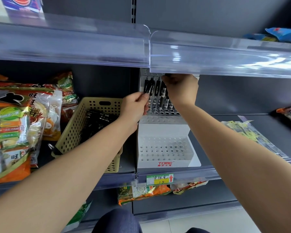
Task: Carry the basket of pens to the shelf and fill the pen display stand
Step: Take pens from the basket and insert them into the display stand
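Black pens (pixel 158 91) are standing upright in the far rows of holes of the white tiered plastic pen display stand (pixel 163 132). The stand is sitting on the dark grey metal shelf (pixel 225 125), just right of the beige perforated plastic basket (pixel 71 132). More loose dark pens (pixel 97 116) are lying inside that basket.

I am watching the left hand (pixel 134 106) reaching past the basket's far right corner and pinching the leftmost pen (pixel 146 89) between thumb and fingertips at the stand's far left. The right hand (pixel 181 89) is hovering at the stand's far top with its fingers curled, partly hidden under the clear plastic rail (pixel 225 61) of the shelf above. I am not managing to tell whether it is gripping anything.

Orange and green snack bags (pixel 15 123) are lying on the shelf left of the basket.
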`<state>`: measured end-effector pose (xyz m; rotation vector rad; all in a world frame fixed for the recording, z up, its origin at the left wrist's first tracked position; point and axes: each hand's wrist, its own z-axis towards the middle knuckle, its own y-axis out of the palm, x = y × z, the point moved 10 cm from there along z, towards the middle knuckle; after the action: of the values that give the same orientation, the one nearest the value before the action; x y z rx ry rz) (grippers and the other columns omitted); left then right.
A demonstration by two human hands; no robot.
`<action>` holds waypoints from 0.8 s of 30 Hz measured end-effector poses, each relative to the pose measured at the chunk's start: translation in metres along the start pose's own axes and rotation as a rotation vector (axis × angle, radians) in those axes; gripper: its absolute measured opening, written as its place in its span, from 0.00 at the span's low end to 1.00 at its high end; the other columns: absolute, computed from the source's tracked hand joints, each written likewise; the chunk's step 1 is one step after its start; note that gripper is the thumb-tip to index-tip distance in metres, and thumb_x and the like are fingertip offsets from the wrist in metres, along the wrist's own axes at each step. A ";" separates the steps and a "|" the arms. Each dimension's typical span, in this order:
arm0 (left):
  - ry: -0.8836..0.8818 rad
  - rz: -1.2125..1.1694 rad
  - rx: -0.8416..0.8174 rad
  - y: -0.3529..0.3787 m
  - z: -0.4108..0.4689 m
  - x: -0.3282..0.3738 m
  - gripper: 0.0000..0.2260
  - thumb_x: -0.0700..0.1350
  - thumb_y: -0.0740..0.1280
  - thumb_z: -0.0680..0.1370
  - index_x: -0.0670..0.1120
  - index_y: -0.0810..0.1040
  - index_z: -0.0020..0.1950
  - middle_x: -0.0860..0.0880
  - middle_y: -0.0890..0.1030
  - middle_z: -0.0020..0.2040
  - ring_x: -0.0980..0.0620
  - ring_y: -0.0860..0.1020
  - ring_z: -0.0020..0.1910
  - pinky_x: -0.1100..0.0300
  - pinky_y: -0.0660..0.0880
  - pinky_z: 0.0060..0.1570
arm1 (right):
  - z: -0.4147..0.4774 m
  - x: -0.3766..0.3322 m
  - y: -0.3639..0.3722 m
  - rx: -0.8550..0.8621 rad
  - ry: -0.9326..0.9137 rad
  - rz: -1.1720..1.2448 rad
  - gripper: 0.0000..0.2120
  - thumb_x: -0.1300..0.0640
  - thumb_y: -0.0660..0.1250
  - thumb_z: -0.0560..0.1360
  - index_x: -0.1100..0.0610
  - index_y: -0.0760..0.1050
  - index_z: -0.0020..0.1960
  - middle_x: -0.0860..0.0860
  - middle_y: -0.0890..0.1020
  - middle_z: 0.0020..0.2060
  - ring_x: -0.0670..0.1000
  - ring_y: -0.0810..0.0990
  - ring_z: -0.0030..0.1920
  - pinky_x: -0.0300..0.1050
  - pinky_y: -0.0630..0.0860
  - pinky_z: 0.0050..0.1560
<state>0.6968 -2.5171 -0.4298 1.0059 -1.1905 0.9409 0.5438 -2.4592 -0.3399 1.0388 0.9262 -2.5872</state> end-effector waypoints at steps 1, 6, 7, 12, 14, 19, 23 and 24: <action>0.001 0.000 0.000 -0.001 0.000 0.000 0.08 0.40 0.61 0.81 0.47 0.77 0.44 0.50 0.74 0.35 0.56 0.71 0.31 0.68 0.70 0.27 | -0.001 -0.001 0.002 -0.010 -0.017 -0.024 0.08 0.53 0.70 0.73 0.57 0.83 0.42 0.55 0.85 0.38 0.55 0.81 0.40 0.43 0.69 0.37; -0.001 0.000 -0.006 -0.002 -0.002 -0.001 0.10 0.40 0.61 0.81 0.47 0.77 0.42 0.50 0.73 0.34 0.56 0.71 0.31 0.65 0.70 0.32 | -0.005 0.002 0.011 -0.046 -0.050 -0.103 0.09 0.50 0.69 0.74 0.54 0.85 0.44 0.53 0.85 0.38 0.54 0.81 0.39 0.41 0.70 0.36; -0.001 -0.001 -0.005 -0.003 -0.003 -0.001 0.10 0.40 0.61 0.81 0.48 0.77 0.42 0.50 0.73 0.34 0.56 0.71 0.31 0.65 0.70 0.32 | -0.006 0.002 0.014 -0.055 -0.052 -0.116 0.09 0.50 0.69 0.74 0.54 0.85 0.44 0.53 0.85 0.38 0.54 0.81 0.38 0.41 0.69 0.34; -0.008 0.008 0.002 -0.004 -0.003 -0.004 0.09 0.41 0.62 0.81 0.49 0.77 0.42 0.51 0.74 0.34 0.56 0.72 0.32 0.65 0.71 0.33 | -0.008 0.006 0.017 -0.061 -0.043 -0.185 0.08 0.51 0.69 0.73 0.55 0.83 0.44 0.54 0.85 0.38 0.54 0.79 0.37 0.38 0.64 0.29; -0.012 0.010 0.007 -0.004 -0.003 -0.005 0.09 0.41 0.62 0.81 0.49 0.77 0.42 0.51 0.74 0.34 0.56 0.72 0.32 0.65 0.71 0.34 | -0.009 0.006 0.016 -0.046 -0.044 -0.198 0.08 0.52 0.69 0.73 0.55 0.81 0.49 0.54 0.84 0.42 0.55 0.81 0.42 0.39 0.67 0.34; -0.017 0.019 0.014 -0.004 -0.002 -0.006 0.08 0.41 0.62 0.81 0.49 0.78 0.44 0.51 0.75 0.35 0.56 0.72 0.32 0.65 0.72 0.33 | -0.009 0.010 0.015 -0.037 -0.031 -0.303 0.10 0.49 0.68 0.74 0.56 0.81 0.45 0.54 0.83 0.39 0.57 0.80 0.41 0.40 0.68 0.34; -0.019 0.021 0.023 -0.003 0.000 -0.008 0.06 0.41 0.63 0.81 0.47 0.78 0.47 0.51 0.75 0.35 0.56 0.73 0.33 0.65 0.72 0.33 | -0.011 0.013 0.015 -0.057 -0.017 -0.339 0.13 0.49 0.66 0.74 0.58 0.80 0.39 0.55 0.81 0.34 0.56 0.75 0.35 0.39 0.65 0.32; -0.019 0.021 0.024 -0.003 0.000 -0.008 0.06 0.41 0.63 0.81 0.46 0.79 0.49 0.51 0.75 0.35 0.56 0.73 0.33 0.66 0.72 0.33 | -0.011 0.013 0.016 -0.061 -0.017 -0.339 0.13 0.49 0.66 0.74 0.58 0.81 0.40 0.55 0.82 0.34 0.56 0.76 0.35 0.40 0.65 0.33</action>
<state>0.6987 -2.5185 -0.4381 1.0249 -1.2105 0.9663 0.5460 -2.4643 -0.3624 0.9088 1.2660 -2.8059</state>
